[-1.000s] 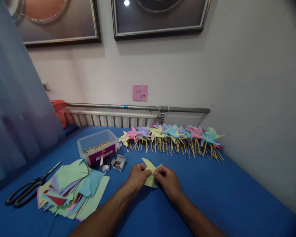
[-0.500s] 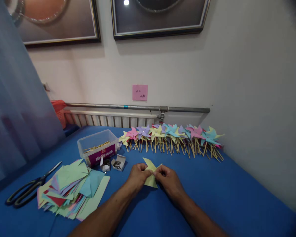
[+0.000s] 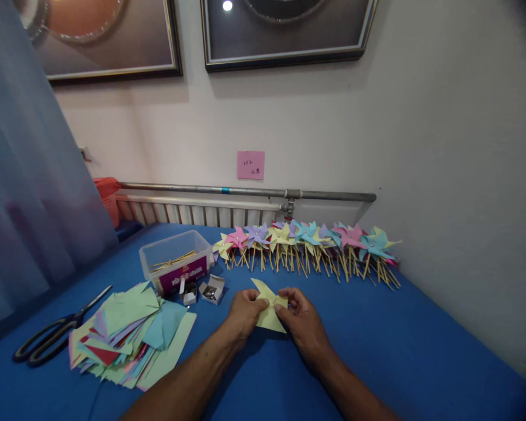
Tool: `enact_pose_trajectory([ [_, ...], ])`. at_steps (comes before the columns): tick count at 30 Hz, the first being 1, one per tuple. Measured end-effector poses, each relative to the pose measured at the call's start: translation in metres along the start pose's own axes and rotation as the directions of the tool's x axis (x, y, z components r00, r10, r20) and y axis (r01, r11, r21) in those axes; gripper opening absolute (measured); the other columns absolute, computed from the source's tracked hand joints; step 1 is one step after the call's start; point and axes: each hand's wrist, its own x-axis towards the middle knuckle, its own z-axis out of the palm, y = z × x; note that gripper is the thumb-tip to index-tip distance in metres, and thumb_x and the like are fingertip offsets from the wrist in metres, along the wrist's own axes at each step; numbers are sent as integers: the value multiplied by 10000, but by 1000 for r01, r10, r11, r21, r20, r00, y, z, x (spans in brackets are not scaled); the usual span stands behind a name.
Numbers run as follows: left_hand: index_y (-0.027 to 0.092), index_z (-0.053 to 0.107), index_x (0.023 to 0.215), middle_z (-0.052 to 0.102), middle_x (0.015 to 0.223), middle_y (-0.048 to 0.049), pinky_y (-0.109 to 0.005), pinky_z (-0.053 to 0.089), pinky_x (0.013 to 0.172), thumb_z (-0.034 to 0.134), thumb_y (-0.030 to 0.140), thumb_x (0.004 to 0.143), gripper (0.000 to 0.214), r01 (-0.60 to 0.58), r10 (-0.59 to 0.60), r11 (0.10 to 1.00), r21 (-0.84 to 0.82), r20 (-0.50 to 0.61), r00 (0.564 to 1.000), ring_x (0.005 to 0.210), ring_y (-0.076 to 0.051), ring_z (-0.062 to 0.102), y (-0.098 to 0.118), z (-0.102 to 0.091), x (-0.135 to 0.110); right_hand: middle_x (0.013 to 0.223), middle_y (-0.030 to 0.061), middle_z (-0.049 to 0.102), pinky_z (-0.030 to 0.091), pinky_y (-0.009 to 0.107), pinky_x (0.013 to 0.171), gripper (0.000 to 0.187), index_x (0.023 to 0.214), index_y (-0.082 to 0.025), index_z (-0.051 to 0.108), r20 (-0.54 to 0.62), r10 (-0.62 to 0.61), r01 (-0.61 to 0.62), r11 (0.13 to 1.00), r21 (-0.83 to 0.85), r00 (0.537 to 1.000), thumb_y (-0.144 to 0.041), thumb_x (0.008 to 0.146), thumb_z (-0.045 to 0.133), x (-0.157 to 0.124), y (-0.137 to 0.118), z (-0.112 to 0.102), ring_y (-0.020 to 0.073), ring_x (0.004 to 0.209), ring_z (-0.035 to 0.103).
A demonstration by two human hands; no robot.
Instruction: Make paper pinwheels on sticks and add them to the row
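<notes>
A pale yellow paper pinwheel piece (image 3: 269,318), partly folded, is held between my two hands above the blue table (image 3: 333,362). My left hand (image 3: 244,313) pinches its left side, the thumb lying over the paper near the middle. On the other side my right hand (image 3: 300,316) grips the right edge between thumb and fingers. Left of my left hand stand two small white boxes, one holding shiny metal pins (image 3: 211,292), the other box (image 3: 188,294) with its flap up.
A pile of cut coloured paper (image 3: 127,339) lies at left beside black-handled scissors (image 3: 56,336). Behind it stands a clear plastic tub (image 3: 175,275) with thin wooden sticks. Finished pinwheels on sticks (image 3: 307,234) line the back of the table by the wall.
The right side of the yellow paper has opened out, showing more of its face. My right hand's fingers have loosened slightly and shifted along the edge.
</notes>
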Motion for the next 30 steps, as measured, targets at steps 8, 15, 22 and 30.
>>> enact_pose_trajectory([
  [8, 121, 623, 641, 639, 541, -33, -226, 371, 472, 753, 215, 572, 175, 30, -34, 996, -80, -51, 998, 436, -105, 511, 2, 2, -1, 674, -20, 592, 431, 270, 593, 334, 762, -215, 557, 3, 26, -26, 999, 38, 1000, -506, 723, 717, 0, -1, -1, 154, 607, 533],
  [15, 123, 610, 632, 621, 538, -19, -226, 366, 474, 780, 239, 590, 209, 11, -13, 999, -33, -56, 998, 434, -96, 497, 4, 0, -2, 747, 19, 667, 456, 293, 694, 324, 843, -184, 689, 84, 12, -13, 1000, 7, 996, -499, 768, 692, -2, -10, -4, 189, 722, 597],
  [22, 152, 558, 593, 576, 504, 12, -224, 328, 467, 774, 234, 593, 231, -1, 0, 1000, -16, -43, 999, 426, -87, 457, -1, 2, -1, 602, -21, 572, 386, 266, 575, 282, 688, -198, 642, 58, 35, -25, 986, -166, 998, -464, 778, 620, -5, -18, -1, 148, 581, 496],
  [30, 165, 552, 570, 540, 489, 33, -224, 297, 463, 767, 252, 588, 233, -26, 28, 998, 59, -31, 999, 435, -81, 423, 0, 3, -2, 574, -24, 551, 359, 259, 535, 246, 626, -199, 605, 29, 23, -14, 958, -286, 999, -389, 781, 603, -3, -16, -2, 136, 549, 460],
])
